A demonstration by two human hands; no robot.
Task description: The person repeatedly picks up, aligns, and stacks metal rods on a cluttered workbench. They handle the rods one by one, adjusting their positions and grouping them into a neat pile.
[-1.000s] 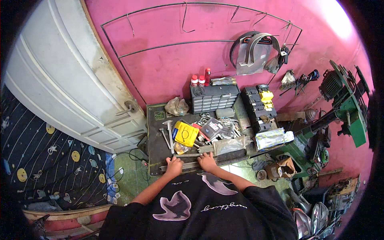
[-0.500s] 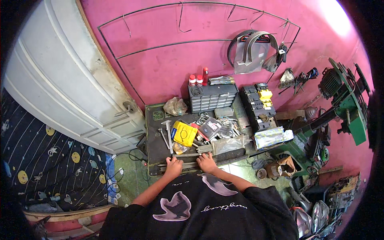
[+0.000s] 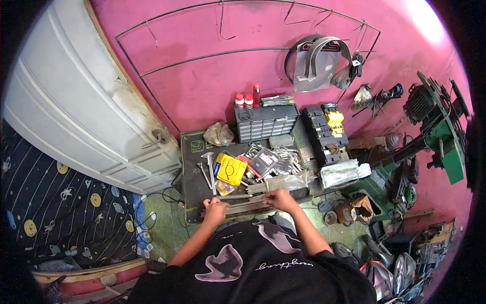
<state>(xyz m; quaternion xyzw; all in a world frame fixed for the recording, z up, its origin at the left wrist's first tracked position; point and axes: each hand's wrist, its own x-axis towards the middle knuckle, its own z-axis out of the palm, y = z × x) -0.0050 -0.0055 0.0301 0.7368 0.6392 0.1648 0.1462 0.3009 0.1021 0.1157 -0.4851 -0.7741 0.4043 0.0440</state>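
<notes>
At the far left, a white panelled door [image 3: 86, 86] is standing beside a dark cloth [image 3: 50, 202] that is showing planets and astronauts. A dark-topped workbench [image 3: 192, 195] is filling the middle. Near its left side, a caliper [image 3: 212, 175] is lying lengthwise, and below it the person's left hand [image 3: 215, 210] is resting at the left part of a spread of thin grey rods [image 3: 247, 206]. Its fingers are showing bent against them — whether they are gripping, one cannot tell.

The rods are lying along the bench's near edge, spanning the space between the 2 hands. Above them, a yellow packet [image 3: 230, 169] is lying just beside the caliper. Farther back, 2 white bottles [image 3: 244, 102] with red caps and 1 red bottle [image 3: 256, 96] are standing on a small-drawer cabinet [image 3: 268, 125].

The right hand [image 3: 283, 200] is resting at the rods' right part, fingertips touching them — again, one cannot tell whether they are pinching any. Beyond it, a clear plastic sleeve [image 3: 287, 181] is lying. At right, black bins [image 3: 324, 137] are standing behind a silvery package [image 3: 345, 174], and a green drill press [image 3: 445, 152] is rising beyond.
</notes>
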